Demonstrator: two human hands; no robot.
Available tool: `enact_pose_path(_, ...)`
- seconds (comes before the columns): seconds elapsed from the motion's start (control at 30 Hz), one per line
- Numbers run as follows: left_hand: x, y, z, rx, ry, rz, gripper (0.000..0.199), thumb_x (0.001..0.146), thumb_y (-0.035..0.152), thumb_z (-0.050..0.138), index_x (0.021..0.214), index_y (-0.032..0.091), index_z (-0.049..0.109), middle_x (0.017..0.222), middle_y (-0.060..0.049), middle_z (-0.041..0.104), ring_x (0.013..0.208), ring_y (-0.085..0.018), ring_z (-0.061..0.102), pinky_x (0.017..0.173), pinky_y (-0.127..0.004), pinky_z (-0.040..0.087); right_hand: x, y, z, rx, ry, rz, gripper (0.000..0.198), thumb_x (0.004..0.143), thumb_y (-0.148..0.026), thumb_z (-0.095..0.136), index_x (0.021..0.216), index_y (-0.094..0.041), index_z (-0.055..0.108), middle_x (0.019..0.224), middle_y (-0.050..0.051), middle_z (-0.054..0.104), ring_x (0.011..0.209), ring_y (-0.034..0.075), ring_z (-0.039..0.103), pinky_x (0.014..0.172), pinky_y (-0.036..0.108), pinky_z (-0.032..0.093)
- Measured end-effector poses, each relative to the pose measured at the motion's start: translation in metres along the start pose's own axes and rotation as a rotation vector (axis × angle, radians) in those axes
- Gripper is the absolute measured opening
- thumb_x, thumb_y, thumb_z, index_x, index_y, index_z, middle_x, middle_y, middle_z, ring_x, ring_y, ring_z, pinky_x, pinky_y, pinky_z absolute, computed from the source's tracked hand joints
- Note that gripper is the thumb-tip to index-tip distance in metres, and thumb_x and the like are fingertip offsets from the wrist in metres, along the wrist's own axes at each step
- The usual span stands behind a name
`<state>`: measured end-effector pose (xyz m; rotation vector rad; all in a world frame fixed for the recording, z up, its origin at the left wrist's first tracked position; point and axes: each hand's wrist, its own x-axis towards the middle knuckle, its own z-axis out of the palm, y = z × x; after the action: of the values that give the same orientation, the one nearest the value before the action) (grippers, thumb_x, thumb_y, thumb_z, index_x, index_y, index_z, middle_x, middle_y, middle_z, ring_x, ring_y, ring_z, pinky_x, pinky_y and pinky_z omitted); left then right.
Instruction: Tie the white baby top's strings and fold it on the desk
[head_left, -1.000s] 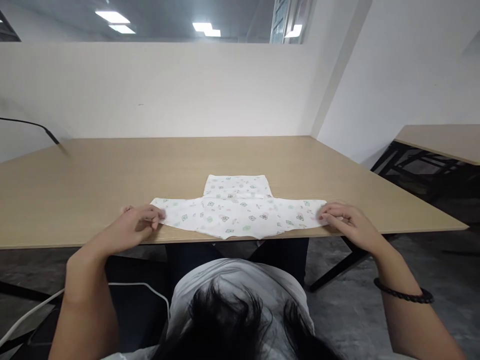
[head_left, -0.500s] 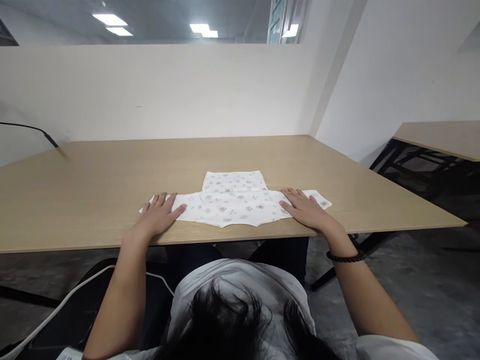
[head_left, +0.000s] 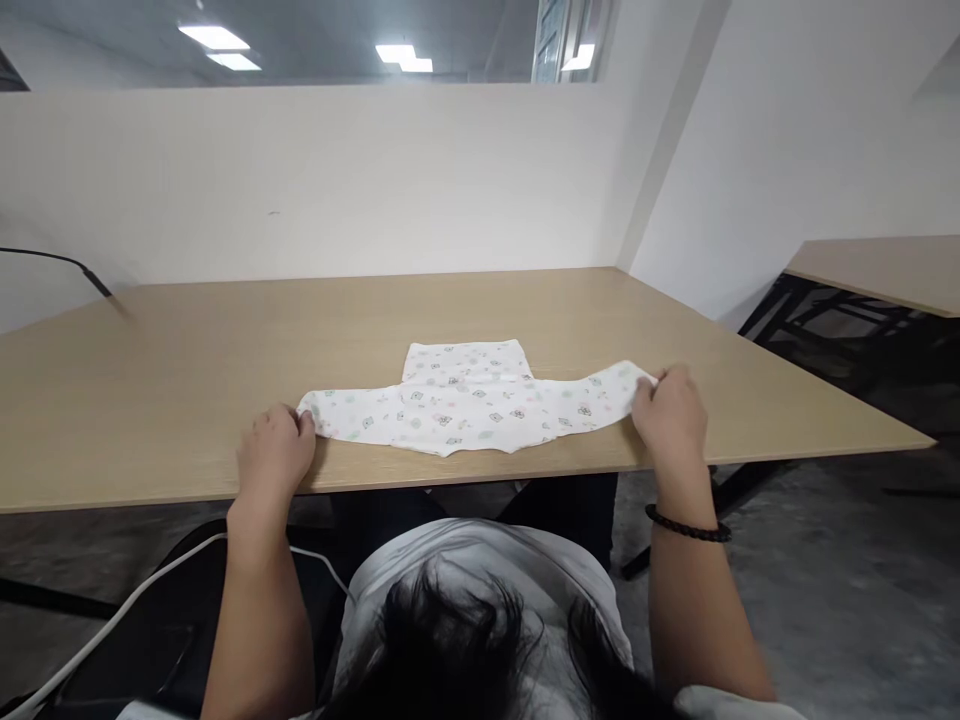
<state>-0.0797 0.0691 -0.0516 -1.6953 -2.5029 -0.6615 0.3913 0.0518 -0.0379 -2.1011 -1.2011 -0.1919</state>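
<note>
A small white baby top [head_left: 465, 410] with a scattered print lies spread on the wooden table [head_left: 300, 330], near its front edge. Its long sleeves stretch out to both sides, and a folded-looking panel points away from me. My left hand [head_left: 276, 450] is closed on the end of the left sleeve, pinching it between thumb and fingers. On the other side my right hand [head_left: 671, 410], with a dark beaded bracelet [head_left: 688, 524] on the wrist, grips the right sleeve's end, which is lifted a little off the tabletop.
A white wall [head_left: 375, 180] with a window above stands behind the table. A black cable [head_left: 90, 275] hangs over the table's far left. To the right is another table [head_left: 885, 270] on black legs. A white cord [head_left: 135, 595] runs beside me at lower left.
Both hands have gone from lying flat on the sleeves to pinching the sleeve ends. The right sleeve's end has risen and its tip has shifted away from me.
</note>
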Motion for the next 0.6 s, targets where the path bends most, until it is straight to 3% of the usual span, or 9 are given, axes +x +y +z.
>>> enact_pose_path(0.1, 0.005, 0.010, -0.002, -0.317, 0.030, -0.040, 0.025, 0.091, 0.033, 0.048, 0.109, 0.016, 0.052, 0.103, -0.019, 0.070, 0.097, -0.036, 0.069, 0.082, -0.047, 0.054, -0.010, -0.055, -0.006, 0.240, 0.115, -0.107, 0.030, 0.097, -0.026, 0.040, 0.123, -0.013, 0.049, 0.110, 0.019, 0.066, 0.095, 0.031, 0.064, 0.084, 0.044, 0.049)
enact_pose_path(0.17, 0.006, 0.015, 0.000, -0.574, 0.072, -0.045, 0.029, 0.089, 0.029, 0.053, 0.115, 0.018, 0.045, 0.102, -0.014, 0.071, 0.086, -0.029, 0.072, 0.075, -0.040, 0.056, -0.026, -0.093, -0.006, 0.385, 0.061, -0.242, 0.031, 0.100, -0.028, 0.039, 0.127, -0.016, 0.047, 0.113, 0.017, 0.066, 0.092, 0.028, 0.066, 0.081, 0.041, 0.051)
enact_pose_path(0.27, 0.004, 0.021, 0.001, -0.777, 0.099, -0.033, 0.037, 0.087, 0.024, 0.056, 0.120, 0.019, 0.039, 0.095, -0.008, 0.071, 0.075, -0.024, 0.071, 0.068, -0.034, 0.055, -0.060, -0.132, -0.001, 0.530, -0.259, -0.584, 0.036, 0.102, -0.027, 0.038, 0.136, -0.017, 0.044, 0.122, 0.016, 0.065, 0.098, 0.026, 0.067, 0.084, 0.039, 0.053)
enact_pose_path(0.33, 0.000, 0.024, 0.000, -0.746, 0.123, -0.023, 0.037, 0.086, 0.023, 0.058, 0.119, 0.019, 0.039, 0.086, -0.004, 0.069, 0.074, -0.023, 0.070, 0.068, -0.033, 0.053, -0.080, -0.140, 0.004, 0.573, -0.499, -0.891, 0.045, 0.102, -0.027, 0.043, 0.145, -0.017, 0.039, 0.138, 0.015, 0.059, 0.121, 0.025, 0.060, 0.098, 0.038, 0.051)
enact_pose_path(0.4, -0.002, 0.025, -0.002, -0.686, 0.151, -0.014, 0.038, 0.084, 0.021, 0.060, 0.117, 0.019, 0.040, 0.078, 0.000, 0.065, 0.073, -0.023, 0.068, 0.068, -0.033, 0.050, -0.093, -0.135, 0.011, 0.564, -0.576, -1.036, 0.047, 0.103, -0.026, 0.041, 0.149, -0.017, 0.038, 0.148, 0.013, 0.052, 0.138, 0.023, 0.047, 0.112, 0.040, 0.042)
enact_pose_path(0.47, -0.003, 0.026, -0.001, -0.701, 0.171, 0.011, 0.040, 0.083, 0.019, 0.059, 0.118, 0.019, 0.039, 0.074, 0.003, 0.062, 0.071, -0.021, 0.065, 0.066, -0.031, 0.048, -0.097, -0.123, 0.018, 0.469, -0.521, -0.986, 0.046, 0.104, -0.024, 0.036, 0.150, -0.017, 0.040, 0.152, 0.013, 0.048, 0.143, 0.023, 0.040, 0.119, 0.047, 0.033)
enact_pose_path(0.6, -0.003, 0.034, 0.003, -0.874, 0.233, 0.108, 0.045, 0.082, 0.019, 0.057, 0.120, 0.020, 0.033, 0.074, 0.004, 0.059, 0.064, -0.017, 0.062, 0.058, -0.026, 0.045, -0.097, -0.095, 0.025, 0.093, -0.450, -0.727, 0.047, 0.106, -0.030, 0.033, 0.147, -0.015, 0.048, 0.155, 0.016, 0.045, 0.147, 0.034, 0.033, 0.117, 0.062, 0.026)
